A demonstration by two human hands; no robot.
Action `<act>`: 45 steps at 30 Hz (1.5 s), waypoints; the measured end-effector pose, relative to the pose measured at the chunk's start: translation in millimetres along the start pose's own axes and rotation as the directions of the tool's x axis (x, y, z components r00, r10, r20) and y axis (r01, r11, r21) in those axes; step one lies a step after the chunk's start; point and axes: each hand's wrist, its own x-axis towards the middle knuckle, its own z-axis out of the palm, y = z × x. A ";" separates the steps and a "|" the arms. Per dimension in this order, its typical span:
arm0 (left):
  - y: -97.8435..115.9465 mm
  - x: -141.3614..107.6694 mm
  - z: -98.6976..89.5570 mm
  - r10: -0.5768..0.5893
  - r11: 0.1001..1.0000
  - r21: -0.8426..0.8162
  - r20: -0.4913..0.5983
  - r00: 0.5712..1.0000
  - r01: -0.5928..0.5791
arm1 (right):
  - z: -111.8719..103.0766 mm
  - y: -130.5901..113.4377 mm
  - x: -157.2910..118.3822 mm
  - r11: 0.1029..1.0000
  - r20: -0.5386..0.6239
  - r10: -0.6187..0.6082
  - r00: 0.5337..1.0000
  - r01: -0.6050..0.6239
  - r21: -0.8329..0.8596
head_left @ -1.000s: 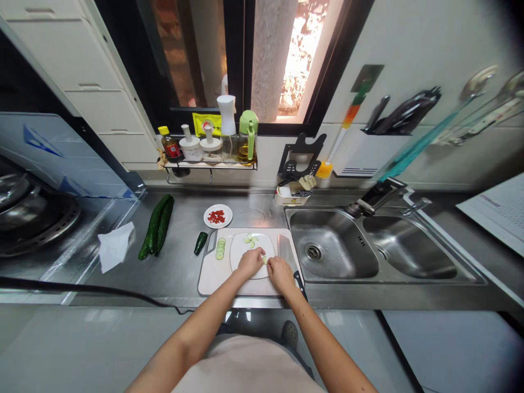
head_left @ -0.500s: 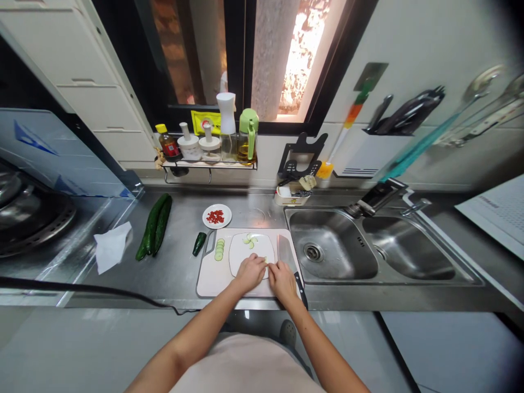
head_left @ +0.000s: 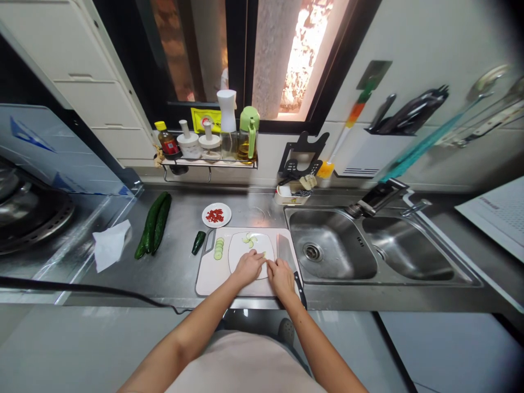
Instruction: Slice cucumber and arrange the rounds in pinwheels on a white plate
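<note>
A white plate [head_left: 237,252] lies on the cutting board [head_left: 213,279], with several thin cucumber pieces [head_left: 249,239] fanned at its far side. Over the plate's near right part, my left hand [head_left: 249,266] has its fingertips together at a small pale green piece [head_left: 265,254]. My right hand [head_left: 280,274] is closed beside it at the plate's right edge; what its fingertips hold is too small to make out. Overlapping cucumber slices [head_left: 219,249] lie on the board's left part. A knife [head_left: 285,250] rests along the right side, its black handle past my right hand.
Left of the board are a cucumber stub [head_left: 198,242], whole cucumbers [head_left: 154,225] and a white cloth [head_left: 110,245]. A small plate of red bits [head_left: 216,224] sits behind the board. The double sink [head_left: 335,245] is at the right; bottles stand on a rack [head_left: 208,163].
Both hands stay over the plate's near right part, with their fingertips slightly shifted. The small green piece by my left fingertips shows a little differently. The view has moved slightly.
</note>
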 end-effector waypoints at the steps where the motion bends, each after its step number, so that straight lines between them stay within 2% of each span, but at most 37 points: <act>1: -0.6 1.8 -0.7 0.000 1.000 0.005 0.001 1.000 0.000 | -0.4 0.1 2.0 1.000 0.000 0.000 1.000 0.000 -0.003; 7: -1.9 8.0 -2.6 -0.012 0.999 0.030 -0.003 1.000 0.012 | -2.9 1.5 9.6 1.000 -0.022 0.008 1.000 -0.008 0.004; 11: -2.7 0.4 -2.8 0.001 1.000 0.025 -0.023 1.000 0.000 | -2.1 2.5 1.8 1.000 -0.050 -0.019 0.999 0.020 0.020; 18: -5.9 -6.9 -5.0 0.071 0.997 0.039 -0.018 0.997 -0.070 | 3.6 2.1 -10.5 0.999 -0.034 -0.028 0.999 0.029 0.016; 33: -14.6 7.8 -3.2 0.027 0.999 0.037 -0.036 0.999 -0.025 | -2.0 1.7 13.0 0.999 0.062 0.036 0.997 -0.038 0.028; 45: -18.1 5.8 2.6 0.011 1.000 0.017 -0.048 0.999 -0.010 | 0.0 1.2 14.9 0.997 0.036 0.061 0.998 -0.062 0.054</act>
